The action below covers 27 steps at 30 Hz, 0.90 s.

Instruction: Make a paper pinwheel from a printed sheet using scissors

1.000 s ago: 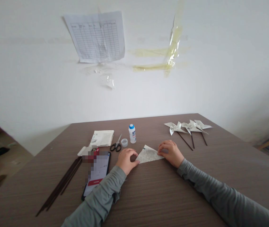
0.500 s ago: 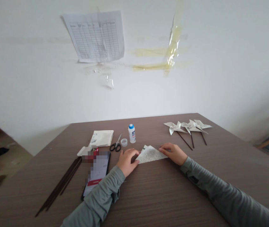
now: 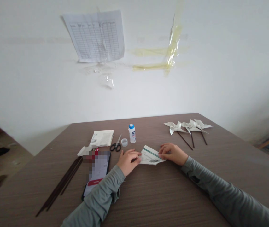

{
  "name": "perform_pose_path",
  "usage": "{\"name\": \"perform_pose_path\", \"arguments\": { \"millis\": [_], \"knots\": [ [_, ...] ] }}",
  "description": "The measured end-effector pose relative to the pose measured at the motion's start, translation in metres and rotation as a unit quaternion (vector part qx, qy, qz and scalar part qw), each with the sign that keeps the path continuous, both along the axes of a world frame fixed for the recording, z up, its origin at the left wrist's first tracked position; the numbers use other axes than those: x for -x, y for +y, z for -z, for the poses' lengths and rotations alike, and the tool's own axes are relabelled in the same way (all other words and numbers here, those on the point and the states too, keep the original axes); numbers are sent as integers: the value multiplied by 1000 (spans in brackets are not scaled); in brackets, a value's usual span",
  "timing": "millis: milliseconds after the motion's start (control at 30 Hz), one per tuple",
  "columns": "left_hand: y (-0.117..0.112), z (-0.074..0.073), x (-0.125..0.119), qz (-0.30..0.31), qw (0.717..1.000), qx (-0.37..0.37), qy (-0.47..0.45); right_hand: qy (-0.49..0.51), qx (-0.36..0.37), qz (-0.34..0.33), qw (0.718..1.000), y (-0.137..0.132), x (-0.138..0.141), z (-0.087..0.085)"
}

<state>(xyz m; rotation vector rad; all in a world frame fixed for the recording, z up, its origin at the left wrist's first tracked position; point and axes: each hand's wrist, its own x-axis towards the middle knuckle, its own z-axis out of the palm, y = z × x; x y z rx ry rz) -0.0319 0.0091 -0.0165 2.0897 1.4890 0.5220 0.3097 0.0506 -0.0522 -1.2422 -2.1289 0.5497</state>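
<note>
Between my hands is a sheet of printed paper (image 3: 151, 155) with a green stripe, its near edge slightly bent up. My left hand (image 3: 128, 161) pinches the paper's left corner between thumb and fingers. At the right side, my right hand (image 3: 173, 153) grips the paper with curled fingers. A white glue bottle with a blue cap (image 3: 132, 133) stands beyond the paper. Beside it lie a small clear round cap (image 3: 124, 142) and black-handled scissors (image 3: 115, 145). Three paper pinwheels (image 3: 188, 126) on dark sticks rest at the far right.
A stack of cut paper (image 3: 102, 138) lies at the back left. Nearer are a small red-and-white box (image 3: 87, 152), a phone (image 3: 98, 170) and several dark sticks (image 3: 60, 184). The table (image 3: 167, 195) meets a white wall with a taped printed sheet (image 3: 96, 37).
The paper, folded into a triangle before, has opened out and now shows its green-striped face. My hands have shifted only slightly.
</note>
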Motion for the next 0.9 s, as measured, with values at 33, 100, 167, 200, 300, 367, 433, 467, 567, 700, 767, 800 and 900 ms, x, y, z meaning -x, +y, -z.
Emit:
{"name": "perform_pose_path", "arguments": {
  "millis": [33, 100, 167, 200, 300, 367, 433, 467, 567, 700, 767, 800, 900],
  "knots": [
    [-1, -1, 0, 6, 1000, 1, 3, -2, 22, -27, 999, 1, -1, 0],
    [-1, -1, 0, 14, 1000, 4, 10, 0, 51, -55, 997, 3, -5, 0],
    [0, 4, -1, 17, 1000, 4, 21, 3, 56, -59, 997, 6, -7, 0],
    [2, 7, -1, 14, 999, 2, 28, 2, 55, -62, 997, 6, -8, 1],
    [7, 20, -1, 4, 999, -10, 47, 0, 40, -76, 996, 7, -8, 1],
    [9, 25, 0, 10, 998, -22, 54, -8, 25, -84, 996, 5, -7, 1],
    [7, 27, -1, 16, 997, -33, 62, -30, 8, -87, 996, 1, -5, 1],
    [5, 26, -2, 17, 997, -37, 68, -43, -1, -87, 995, -2, -4, 2],
    [-4, 19, -8, 5, 996, -50, 74, -69, -24, -90, 993, -11, 4, 2],
    [-13, 10, -18, -11, 996, -54, 77, -67, -22, -77, 995, -18, 18, 5],
    [-13, 9, -18, -6, 995, -44, 87, -72, -11, -63, 995, -18, 24, 8],
    [-12, 10, -17, -3, 995, -39, 92, -78, -6, -55, 995, -17, 25, 10],
    [-8, 16, -11, -1, 994, -39, 100, -102, 8, -38, 994, -12, 23, 18]
  ]
}}
